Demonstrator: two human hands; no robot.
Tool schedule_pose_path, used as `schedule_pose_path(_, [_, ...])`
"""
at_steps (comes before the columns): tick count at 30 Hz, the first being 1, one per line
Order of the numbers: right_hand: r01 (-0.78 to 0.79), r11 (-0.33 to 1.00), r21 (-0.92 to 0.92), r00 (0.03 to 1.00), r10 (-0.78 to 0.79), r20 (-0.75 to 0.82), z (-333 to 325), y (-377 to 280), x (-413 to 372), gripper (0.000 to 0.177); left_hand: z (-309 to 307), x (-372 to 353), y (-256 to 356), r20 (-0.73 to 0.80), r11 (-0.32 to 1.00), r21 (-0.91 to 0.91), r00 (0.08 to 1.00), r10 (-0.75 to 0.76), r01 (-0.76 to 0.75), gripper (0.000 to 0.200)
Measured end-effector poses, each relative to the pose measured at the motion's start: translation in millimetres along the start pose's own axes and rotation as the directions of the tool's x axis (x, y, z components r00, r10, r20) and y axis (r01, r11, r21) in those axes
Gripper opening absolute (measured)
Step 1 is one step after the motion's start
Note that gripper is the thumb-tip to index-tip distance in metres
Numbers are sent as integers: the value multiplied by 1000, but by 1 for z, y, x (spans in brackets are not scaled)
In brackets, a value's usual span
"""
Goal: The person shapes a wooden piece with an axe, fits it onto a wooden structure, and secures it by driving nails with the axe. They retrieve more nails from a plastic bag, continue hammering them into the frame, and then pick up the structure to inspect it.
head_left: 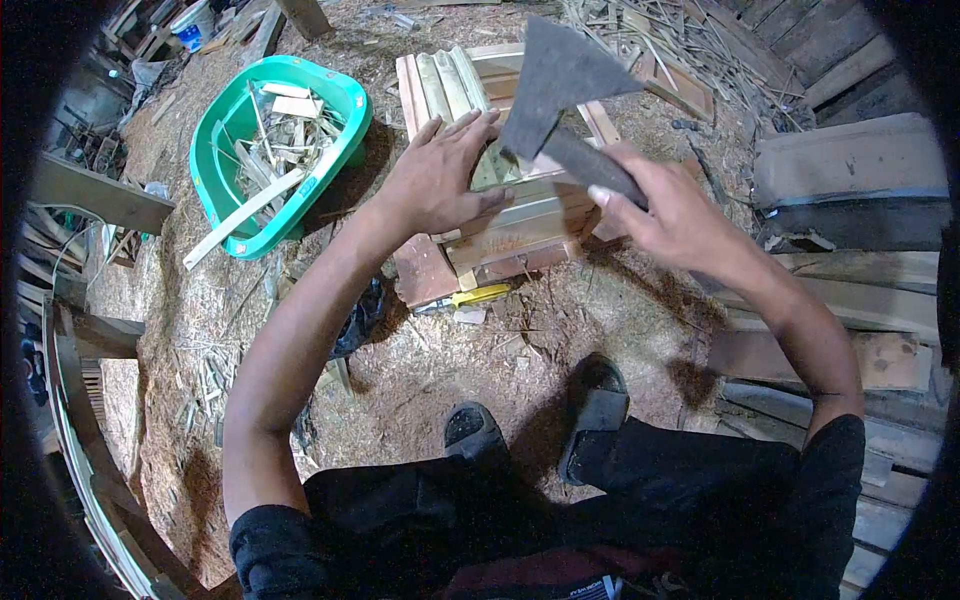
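My right hand (650,205) is closed round the dark handle of a hatchet (565,85), whose broad grey blade is raised above the wooden work in front of me. My left hand (445,175) has its fingers spread over the moulded wooden strips (445,85) and holds nothing that I can make out. Under both hands is a stack of wooden pieces (520,225), resting near a reddish block (425,270). A yellow-handled tool (480,295) lies at the near side of the stack.
A green tub (205,150) with wood scraps stands at the left. Planks (840,290) are stacked along the right. My sandalled feet (595,420) are on the sawdust-covered ground (430,370). Wood offcuts (680,85) lie at the back right.
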State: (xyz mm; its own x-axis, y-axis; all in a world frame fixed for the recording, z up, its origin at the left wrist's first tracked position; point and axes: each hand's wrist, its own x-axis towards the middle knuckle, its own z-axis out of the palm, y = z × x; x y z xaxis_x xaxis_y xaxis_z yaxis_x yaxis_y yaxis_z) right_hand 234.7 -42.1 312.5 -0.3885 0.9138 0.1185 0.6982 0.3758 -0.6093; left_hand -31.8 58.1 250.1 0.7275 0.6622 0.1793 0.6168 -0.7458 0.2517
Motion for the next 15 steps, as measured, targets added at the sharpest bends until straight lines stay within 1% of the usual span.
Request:
schedule_pose_path(2, [-110,994,-6,994,109,-20,-12,-11,1,38,0,0,1,7,1000,-5,1000,7,-7,83])
schedule_pose_path(3, [-145,987,72,987,149,-61,-15,-19,2,37,0,0,1,7,1000,-5,1000,4,-4,83])
schedule_pose_path(6, [-98,993,69,985,107,-134,-13,-21,2,36,2,0,0,-2,1000,10,1000,16,-16,84])
schedule_pose_path(9, [-126,989,75,991,123,47,1,-13,-5,36,2,0,-1,14,1000,15,1000,14,-14,83])
schedule_pose_path(12, [5,1000,17,998,-6,67,7,1,-3,35,-3,2,3,41,1000,25,999,-8,7,83])
schedule_pose_path(13, [19,999,-40,1000,-18,25,5,-1,-3,35,-6,1,5,51,999,33,999,-17,15,83])
schedule_pose_path(15, [-73,997,5,997,73,-19,-10,-14,-1,36,-5,1,4,48,999,35,999,-21,20,84])
